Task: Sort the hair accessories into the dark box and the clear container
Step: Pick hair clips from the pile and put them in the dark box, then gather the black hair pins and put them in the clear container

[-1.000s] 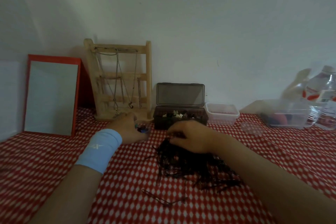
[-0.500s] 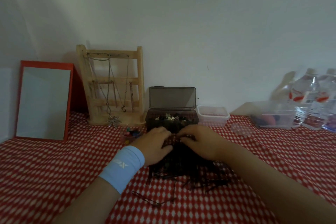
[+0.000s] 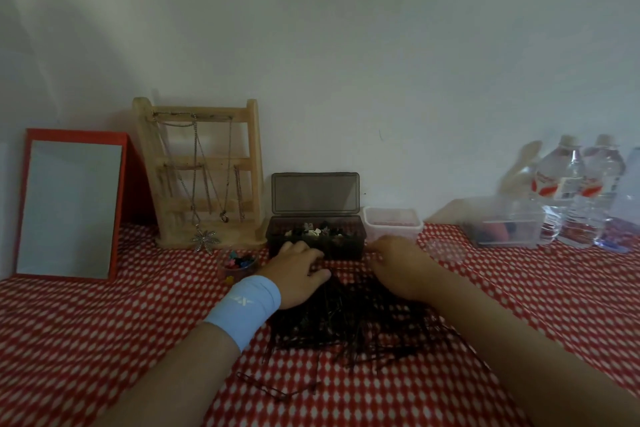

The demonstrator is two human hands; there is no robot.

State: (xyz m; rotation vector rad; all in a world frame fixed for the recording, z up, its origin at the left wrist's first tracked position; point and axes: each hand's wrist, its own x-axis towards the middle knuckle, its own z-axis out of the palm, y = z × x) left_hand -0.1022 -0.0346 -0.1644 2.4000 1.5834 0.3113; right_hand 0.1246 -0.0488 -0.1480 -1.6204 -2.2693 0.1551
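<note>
Two bare forearms reach in from the bottom edge over a red tablecloth [image 3: 104,340] patterned with white diamonds. Nearest the viewer, a few loose hairpins [image 3: 277,390] lie apart from the rest. Just beyond them is a dark, tangled pile of hairpins [image 3: 346,326].

The left hand [image 3: 298,274], with a pale blue wristband [image 3: 242,308], rests palm down on the pile's far left part. Its fingers are bent and its thumb points right. The right hand [image 3: 398,267] sits at the pile's far right edge with curled fingers. Their tips are hidden, so it is unclear whether either hand pinches a pin.

Left of the left hand stands a small cup of colourful clips [image 3: 239,263]. Just past the hands sits the dark box [image 3: 315,243], its lid upright and small accessories inside. The small clear container [image 3: 393,224] touches its right side.

At the wall, from the left, are a red-framed mirror [image 3: 69,204], a wooden stand [image 3: 204,177] hung with necklaces, a larger clear tub [image 3: 502,222] and water bottles [image 3: 561,191].
</note>
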